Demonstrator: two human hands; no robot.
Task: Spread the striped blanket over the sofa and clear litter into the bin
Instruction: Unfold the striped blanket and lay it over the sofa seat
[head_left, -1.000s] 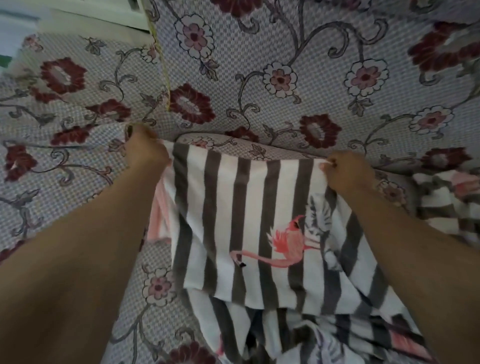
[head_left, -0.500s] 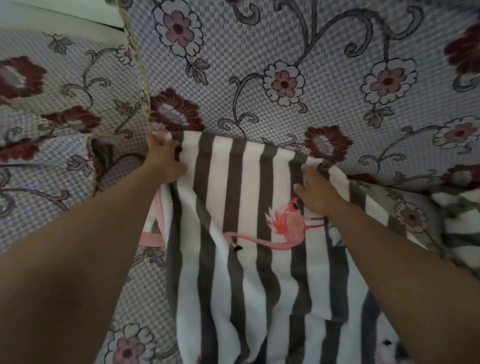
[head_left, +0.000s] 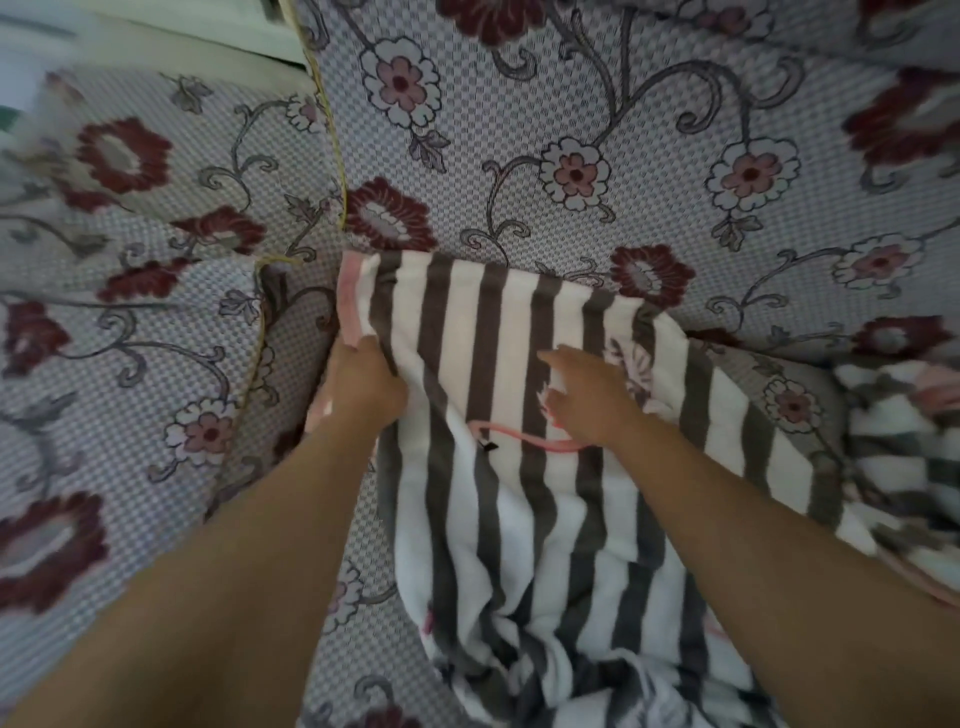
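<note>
The grey-and-white striped blanket (head_left: 524, 483) with a pink flamingo print lies over the seat of the floral-covered sofa (head_left: 571, 130), its top edge against the backrest. My left hand (head_left: 363, 384) grips the blanket's left edge, just below its pink border, beside the armrest. My right hand (head_left: 592, 400) rests on the blanket over the flamingo with its fingers spread and relaxed. The lower part of the blanket is bunched between my forearms.
The sofa's left armrest (head_left: 130, 312) rises beside my left arm. More striped blanket (head_left: 904, 457) is heaped on the seat at the right edge. A pale wall or sill (head_left: 130, 36) shows at the top left.
The blanket's top edge has settled against the backrest. My left hand slid down along the left edge. My right hand let go of the top edge and now lies open on the fabric.
</note>
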